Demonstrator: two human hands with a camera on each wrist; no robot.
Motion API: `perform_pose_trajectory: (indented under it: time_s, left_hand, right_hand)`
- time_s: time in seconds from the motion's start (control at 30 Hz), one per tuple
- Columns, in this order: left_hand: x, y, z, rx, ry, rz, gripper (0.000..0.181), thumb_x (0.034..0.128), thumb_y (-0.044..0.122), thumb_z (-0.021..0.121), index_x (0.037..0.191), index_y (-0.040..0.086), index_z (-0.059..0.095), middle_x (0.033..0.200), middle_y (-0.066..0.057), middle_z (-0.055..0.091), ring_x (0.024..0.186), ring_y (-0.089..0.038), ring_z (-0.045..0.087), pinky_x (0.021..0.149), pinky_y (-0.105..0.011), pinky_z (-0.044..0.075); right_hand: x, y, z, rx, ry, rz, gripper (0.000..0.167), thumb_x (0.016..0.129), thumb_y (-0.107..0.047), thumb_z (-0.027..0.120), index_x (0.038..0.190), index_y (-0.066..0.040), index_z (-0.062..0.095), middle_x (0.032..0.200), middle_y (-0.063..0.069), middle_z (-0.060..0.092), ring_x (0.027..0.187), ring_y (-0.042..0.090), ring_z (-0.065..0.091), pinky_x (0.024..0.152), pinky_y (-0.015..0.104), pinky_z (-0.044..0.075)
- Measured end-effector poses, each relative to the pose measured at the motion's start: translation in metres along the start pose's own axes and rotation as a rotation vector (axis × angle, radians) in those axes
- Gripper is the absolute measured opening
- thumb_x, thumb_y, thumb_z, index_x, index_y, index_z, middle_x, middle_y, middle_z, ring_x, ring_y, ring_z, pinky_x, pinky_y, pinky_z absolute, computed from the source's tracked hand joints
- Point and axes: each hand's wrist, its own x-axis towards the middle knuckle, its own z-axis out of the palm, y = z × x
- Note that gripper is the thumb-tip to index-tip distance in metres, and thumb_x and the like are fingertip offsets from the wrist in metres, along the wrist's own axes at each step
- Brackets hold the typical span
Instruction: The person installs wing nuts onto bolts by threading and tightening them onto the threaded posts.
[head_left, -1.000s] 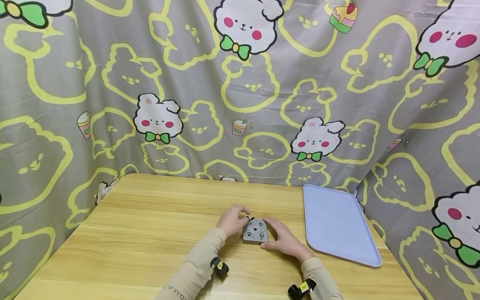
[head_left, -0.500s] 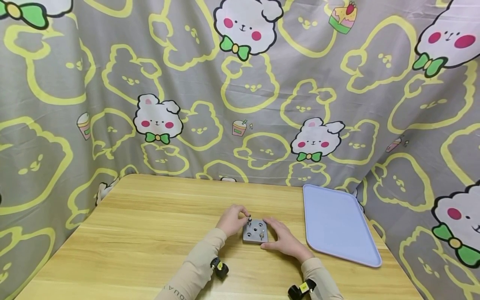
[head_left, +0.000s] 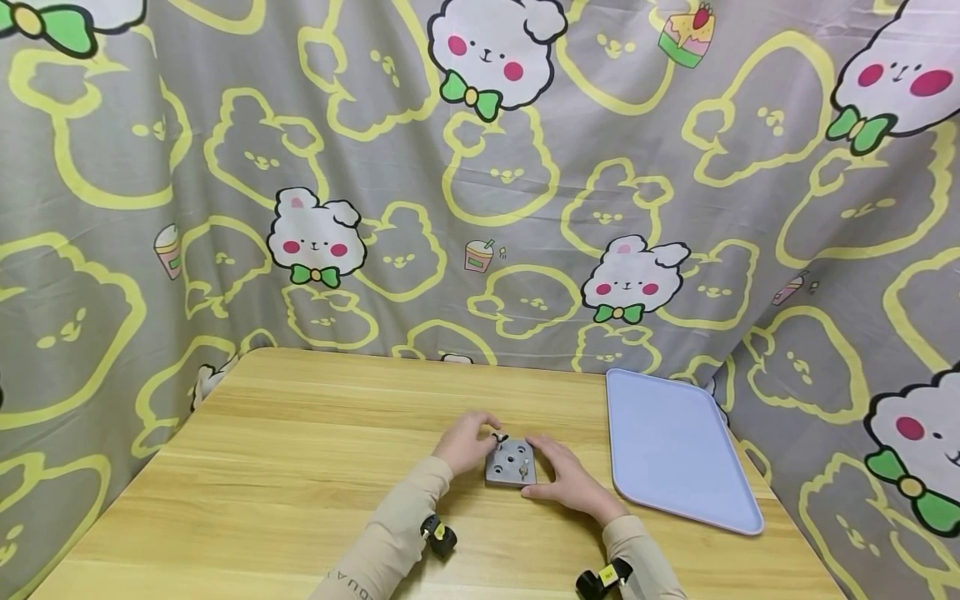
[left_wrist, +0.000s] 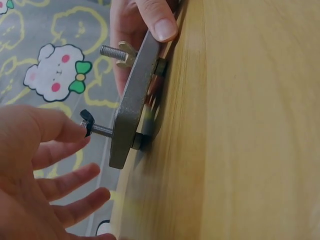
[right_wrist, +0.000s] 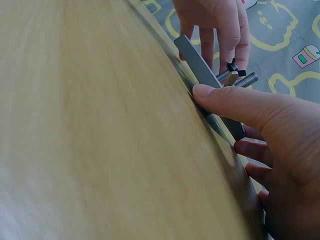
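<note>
A square grey metal plate (head_left: 510,471) with several holes sits on the table, raised on the bolt heads beneath it. Two threaded bolts stand up through it. A black wing nut (left_wrist: 87,120) is at the upper end of one bolt, and my left hand (head_left: 463,442) pinches it between thumb and index finger, the other fingers spread. On the other bolt a brass-coloured wing nut (left_wrist: 126,54) sits lower, close to the plate. My right hand (head_left: 570,479) grips the plate's right side, thumb on the near edge and fingers on the far side.
To the right lies a light blue tray (head_left: 675,450) on the wooden table (head_left: 300,467). A patterned curtain (head_left: 405,167) hangs behind the table and at both sides. Black wrist cameras are strapped over both sleeves.
The black wing nut has turned between my left fingers: its wings pointed up half a second ago and now lie sideways. My right hand and the plate have stayed in place.
</note>
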Motion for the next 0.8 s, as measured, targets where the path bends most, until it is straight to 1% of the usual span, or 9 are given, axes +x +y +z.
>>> perform_pose_trajectory:
  time_s: [0.07,0.17,0.23,0.3,0.4,0.5,0.63,0.7,0.8]
  left_hand:
    - [-0.0001,0.0003,-0.001,-0.015,0.024,-0.023,0.02,0.0886,0.011,0.064,0.108,0.01,0.067,0.12,-0.016,0.063,0.117,-0.034,0.059,0.101,-0.051,0.047]
    - [-0.0008,0.0015,-0.0029,-0.026,0.056,-0.053,0.01,0.0883,0.013,0.065,0.098,0.01,0.066,0.113,-0.014,0.063,0.104,-0.029,0.061,0.091,-0.047,0.051]
    - [-0.0015,0.0025,-0.004,-0.023,0.069,-0.062,0.005,0.0879,0.015,0.066,0.091,0.012,0.064,0.108,-0.012,0.063,0.095,-0.026,0.06,0.084,-0.043,0.052]
    - [-0.0023,0.0037,-0.0048,-0.021,0.072,-0.063,0.006,0.0881,0.017,0.067,0.086,0.014,0.062,0.106,-0.011,0.063,0.092,-0.025,0.059,0.082,-0.042,0.051]
    - [-0.0027,0.0045,-0.0051,-0.024,0.059,-0.039,0.003,0.0863,0.014,0.067,0.088,0.013,0.065,0.11,-0.013,0.064,0.1,-0.029,0.061,0.089,-0.046,0.052]
    - [-0.0017,0.0041,-0.0042,-0.021,0.027,-0.003,0.012,0.0838,0.01,0.068,0.096,0.011,0.069,0.115,-0.015,0.064,0.111,-0.033,0.06,0.098,-0.05,0.049]
    - [-0.0006,0.0034,-0.0026,-0.002,-0.019,0.027,0.02,0.0832,0.01,0.068,0.103,0.01,0.07,0.119,-0.014,0.065,0.115,-0.033,0.06,0.101,-0.05,0.048]
    - [-0.0005,0.0033,-0.0023,0.003,-0.029,0.034,0.019,0.0844,0.012,0.068,0.103,0.01,0.07,0.119,-0.014,0.065,0.115,-0.033,0.059,0.101,-0.049,0.048]
    - [-0.0002,0.0026,-0.0019,-0.005,-0.021,0.025,0.018,0.0861,0.013,0.068,0.103,0.01,0.07,0.118,-0.015,0.065,0.116,-0.033,0.059,0.101,-0.05,0.047]
  right_hand:
    - [-0.0003,-0.0004,-0.0001,0.003,0.002,-0.001,0.09,0.078,-0.043,0.078,0.15,-0.007,0.036,0.155,0.021,0.035,0.146,0.045,0.023,0.115,0.068,0.018]
    - [-0.0005,-0.0005,-0.0003,0.006,0.004,-0.003,0.09,0.078,-0.043,0.078,0.15,-0.007,0.036,0.155,0.022,0.035,0.146,0.045,0.023,0.115,0.068,0.018]
    - [-0.0005,-0.0006,-0.0004,0.008,0.003,-0.003,0.09,0.078,-0.043,0.078,0.15,-0.007,0.036,0.155,0.022,0.035,0.146,0.045,0.023,0.115,0.068,0.018]
    - [-0.0007,-0.0009,-0.0006,0.011,0.003,-0.002,0.09,0.078,-0.042,0.078,0.15,-0.007,0.036,0.155,0.022,0.035,0.146,0.045,0.022,0.115,0.068,0.018]
    - [-0.0008,-0.0013,-0.0008,0.009,0.006,0.001,0.09,0.078,-0.042,0.078,0.149,-0.007,0.036,0.154,0.021,0.035,0.146,0.045,0.023,0.115,0.068,0.018]
    - [-0.0007,-0.0012,-0.0007,0.006,0.007,0.001,0.09,0.078,-0.042,0.078,0.149,-0.007,0.036,0.154,0.021,0.036,0.146,0.045,0.023,0.115,0.068,0.019]
    - [-0.0007,-0.0014,-0.0007,0.004,0.005,-0.002,0.09,0.078,-0.042,0.078,0.149,-0.007,0.036,0.154,0.021,0.036,0.145,0.045,0.024,0.115,0.068,0.019]
    - [-0.0008,-0.0018,-0.0007,0.0,0.005,-0.007,0.09,0.078,-0.043,0.078,0.149,-0.007,0.037,0.154,0.021,0.037,0.145,0.046,0.024,0.115,0.068,0.019]
    - [-0.0008,-0.0022,-0.0007,-0.006,0.006,-0.016,0.089,0.078,-0.042,0.078,0.149,-0.007,0.037,0.153,0.022,0.037,0.144,0.046,0.025,0.115,0.067,0.02]
